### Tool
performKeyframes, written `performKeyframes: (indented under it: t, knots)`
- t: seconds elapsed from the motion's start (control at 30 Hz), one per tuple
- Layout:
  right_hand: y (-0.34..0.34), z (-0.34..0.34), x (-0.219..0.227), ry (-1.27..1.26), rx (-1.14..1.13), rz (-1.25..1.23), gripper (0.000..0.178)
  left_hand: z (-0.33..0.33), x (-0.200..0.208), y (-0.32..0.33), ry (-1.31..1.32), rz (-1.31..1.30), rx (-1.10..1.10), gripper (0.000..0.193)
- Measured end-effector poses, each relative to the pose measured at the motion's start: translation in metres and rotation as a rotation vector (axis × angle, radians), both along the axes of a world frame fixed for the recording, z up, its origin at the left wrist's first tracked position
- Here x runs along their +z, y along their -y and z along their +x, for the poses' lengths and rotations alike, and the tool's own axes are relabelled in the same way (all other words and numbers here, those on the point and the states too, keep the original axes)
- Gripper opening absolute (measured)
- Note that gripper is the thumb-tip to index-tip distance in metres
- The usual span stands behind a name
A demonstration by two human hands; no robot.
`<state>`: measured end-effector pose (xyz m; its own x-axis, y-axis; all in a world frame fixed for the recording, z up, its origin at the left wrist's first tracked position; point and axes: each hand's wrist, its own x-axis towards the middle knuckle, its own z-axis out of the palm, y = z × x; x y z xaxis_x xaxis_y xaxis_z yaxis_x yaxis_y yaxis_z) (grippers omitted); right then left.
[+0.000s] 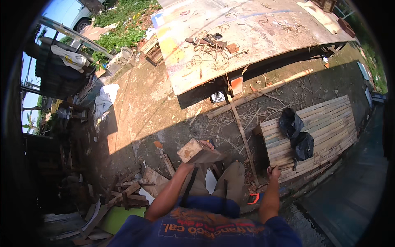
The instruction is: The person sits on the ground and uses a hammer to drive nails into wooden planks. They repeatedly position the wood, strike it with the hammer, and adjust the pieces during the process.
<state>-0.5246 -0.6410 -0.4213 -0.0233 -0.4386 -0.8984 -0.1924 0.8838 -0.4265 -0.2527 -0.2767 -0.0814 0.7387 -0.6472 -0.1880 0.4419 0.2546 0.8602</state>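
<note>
My left hand [208,143] grips a thick wooden block [190,151] above my lap. Its fingers show over the block's far edge, and the rest of the hand is partly hidden by the wood. To the right, my right hand [273,172] is at the near left corner of a low slatted bamboo bench [329,127]. The fingers there are curled closed; whatever they hold, if anything, is too small to make out. Two black plastic bundles [303,146] rest on the slats. Beside my right forearm lies a tool with an orange and black handle [254,199].
A large worn tabletop [255,37] stands ahead, with tools and curled strips on it. A bamboo pole [263,94] and a long wooden strip [243,140] lie on the ground amid thin slivers. Scrap wood [131,191] is piled at my left.
</note>
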Motion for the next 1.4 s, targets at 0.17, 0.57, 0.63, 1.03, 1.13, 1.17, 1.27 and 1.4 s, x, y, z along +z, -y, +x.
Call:
performKeyframes:
  t: [0.17, 0.57, 0.63, 1.03, 1.13, 1.17, 1.27, 1.4]
  knots:
    - [-0.001, 0.003, 0.092, 0.152, -0.121, -0.008, 0.035, -0.039, -0.039, -0.044, 0.219, 0.128, 0.229, 0.056]
    - [-0.111, 0.169, 0.219, 0.185, 1.046, 0.151, 0.019, -0.085, 0.031, -0.106, 0.300, 0.509, 0.408, 0.095]
    - [-0.140, 0.213, 0.235, 0.218, 1.324, 0.102, 0.021, -0.093, 0.013, -0.117, 0.313, 0.465, 0.498, 0.097]
    - [-0.381, 0.344, 0.293, 0.230, 1.685, 0.116, 0.034, -0.091, -0.139, -0.217, -0.077, 0.542, 1.208, 0.094]
    - [-0.438, 0.364, 0.273, 0.211, 2.041, 0.018, 0.032, -0.100, -0.260, -0.270, -0.451, 0.248, 1.458, 0.087]
    - [-0.462, 0.371, 0.270, 0.211, 2.065, -0.045, 0.031, -0.093, -0.270, -0.286, -0.566, 0.094, 1.544, 0.086]
    - [-0.522, 0.393, 0.241, 0.223, 1.971, 0.002, 0.033, -0.045, -0.245, -0.345, -0.704, -0.107, 1.762, 0.092]
    - [-0.611, 0.439, 0.158, 0.088, 2.115, 0.067, 0.039, -0.028, -0.297, -0.426, -0.475, -0.104, 1.845, 0.092]
